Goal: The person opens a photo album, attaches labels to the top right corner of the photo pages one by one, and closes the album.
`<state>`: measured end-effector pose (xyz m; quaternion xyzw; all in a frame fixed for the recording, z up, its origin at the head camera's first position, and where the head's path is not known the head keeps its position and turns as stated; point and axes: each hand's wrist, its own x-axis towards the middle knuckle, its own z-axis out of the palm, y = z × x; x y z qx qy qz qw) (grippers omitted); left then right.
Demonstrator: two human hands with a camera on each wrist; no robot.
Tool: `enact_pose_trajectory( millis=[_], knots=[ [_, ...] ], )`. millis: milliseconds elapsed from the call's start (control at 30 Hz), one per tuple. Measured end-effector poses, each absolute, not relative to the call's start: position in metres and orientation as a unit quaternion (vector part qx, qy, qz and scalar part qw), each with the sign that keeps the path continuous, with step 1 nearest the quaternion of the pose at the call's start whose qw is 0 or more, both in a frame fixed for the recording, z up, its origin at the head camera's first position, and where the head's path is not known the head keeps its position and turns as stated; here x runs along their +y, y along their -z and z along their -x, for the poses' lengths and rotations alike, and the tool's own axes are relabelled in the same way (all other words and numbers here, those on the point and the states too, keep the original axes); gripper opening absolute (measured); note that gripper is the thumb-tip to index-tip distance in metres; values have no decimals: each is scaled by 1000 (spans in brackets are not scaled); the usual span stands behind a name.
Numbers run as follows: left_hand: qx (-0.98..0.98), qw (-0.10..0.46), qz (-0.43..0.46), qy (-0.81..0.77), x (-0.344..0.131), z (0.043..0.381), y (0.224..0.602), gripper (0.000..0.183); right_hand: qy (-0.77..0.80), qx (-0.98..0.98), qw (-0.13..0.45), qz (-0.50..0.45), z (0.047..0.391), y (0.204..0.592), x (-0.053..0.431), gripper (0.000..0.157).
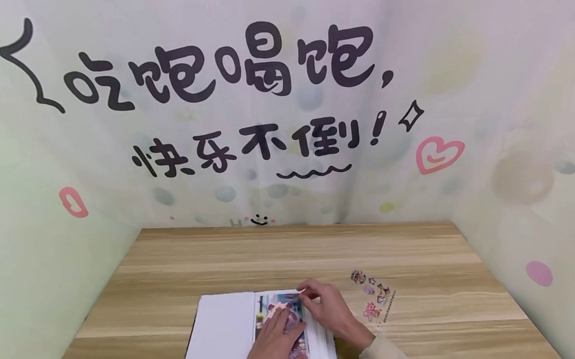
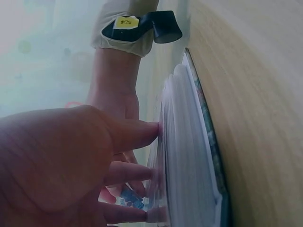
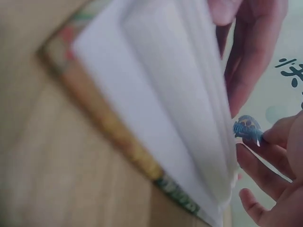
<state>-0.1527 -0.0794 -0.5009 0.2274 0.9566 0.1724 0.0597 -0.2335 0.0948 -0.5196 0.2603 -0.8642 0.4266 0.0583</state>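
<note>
An open album (image 1: 222,329) with a white left page lies on the table. A printed picture (image 1: 294,309) shows on its right-hand page. My left hand (image 1: 276,345) rests on that picture with its fingers extended; its fingertips touch the page edge in the left wrist view. At the page's upper right, my right hand (image 1: 328,310) pinches a small blue sticker (image 3: 247,130) between its fingertips. In the left wrist view the sticker (image 2: 132,197) is partly hidden behind fingers.
A clear sheet of stickers (image 1: 372,297) lies on the wooden table (image 1: 419,265) to the album's right. Behind the table hangs a printed cloth (image 1: 269,196) with large writing. The album's thick stack of pages (image 2: 182,142) stands above its patterned cover.
</note>
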Motion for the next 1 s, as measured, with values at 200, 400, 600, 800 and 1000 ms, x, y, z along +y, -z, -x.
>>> enact_pose_trajectory(
  millis=[200,400,600,800,1000],
  knots=[
    [958,71,-225,-165,-78,153,501,57,-460,-855,62,-233,236,516,93,15],
    [958,80,-221,-163,-78,154,500,58,-480,-848,58,-218,236,510,91,16],
    [959,81,-222,-158,-77,154,500,58,-485,-843,64,-225,237,510,89,14],
    [960,79,-223,-152,-77,154,501,59,-463,-848,80,-246,238,513,89,15],
    [960,85,-221,-147,-77,154,502,60,-438,-857,75,-261,237,516,88,15]
  ],
)
